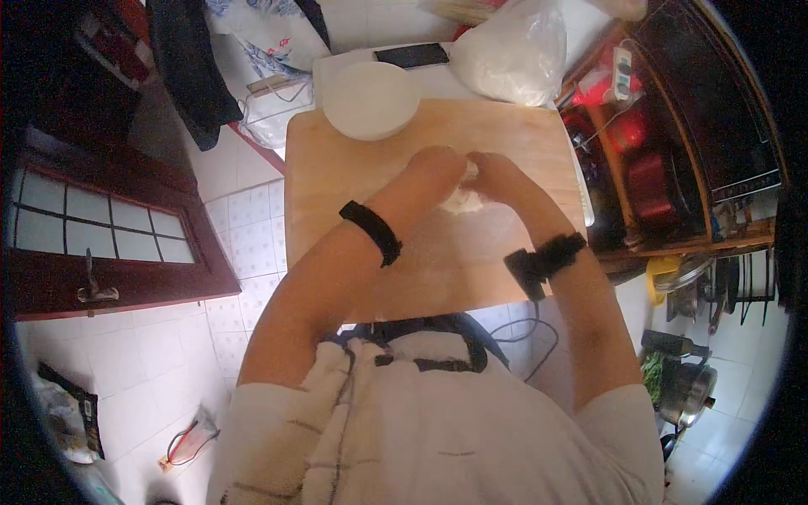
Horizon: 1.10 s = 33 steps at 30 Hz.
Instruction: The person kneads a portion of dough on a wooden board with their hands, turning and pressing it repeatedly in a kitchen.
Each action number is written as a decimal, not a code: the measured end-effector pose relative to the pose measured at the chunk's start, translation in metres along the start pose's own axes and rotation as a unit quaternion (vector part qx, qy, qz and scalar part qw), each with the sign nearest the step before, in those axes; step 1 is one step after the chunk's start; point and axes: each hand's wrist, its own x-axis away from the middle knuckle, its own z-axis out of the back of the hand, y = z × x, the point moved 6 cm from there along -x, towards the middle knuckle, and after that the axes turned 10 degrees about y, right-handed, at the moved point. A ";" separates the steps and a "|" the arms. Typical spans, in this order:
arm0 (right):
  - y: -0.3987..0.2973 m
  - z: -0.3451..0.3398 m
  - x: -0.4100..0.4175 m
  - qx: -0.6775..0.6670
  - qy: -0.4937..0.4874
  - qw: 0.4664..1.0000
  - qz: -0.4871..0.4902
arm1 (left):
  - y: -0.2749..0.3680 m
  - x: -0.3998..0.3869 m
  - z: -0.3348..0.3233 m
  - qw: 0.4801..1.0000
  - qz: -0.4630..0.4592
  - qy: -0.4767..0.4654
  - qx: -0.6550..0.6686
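Observation:
Both hands meet above the upper middle of a wooden board [404,271]. My left hand [439,167] is curled, its fingers on a lump of whitish dough [470,170]. From the other side, my right hand [495,177] grips the same lump, its fingers bent inward. Much of the lump is hidden behind the fingers. Just below the hands, a white floury patch or dough piece [463,201] lies on the board. A round cream-white plate or lid [371,101] rests at the board's far left edge, left of and beyond my hands.
Behind the board are a black phone-like slab [410,55] and a clear plastic bag [511,57] with white contents. A dark shelf unit with a power strip [622,72] stands at right. A paned door [113,221] is at left. A cable [549,341] hangs near my right arm.

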 end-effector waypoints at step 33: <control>0.006 -0.003 0.004 0.034 0.087 0.986 0.137 | 0.027 0.021 -0.020 0.982 0.110 0.150 0.036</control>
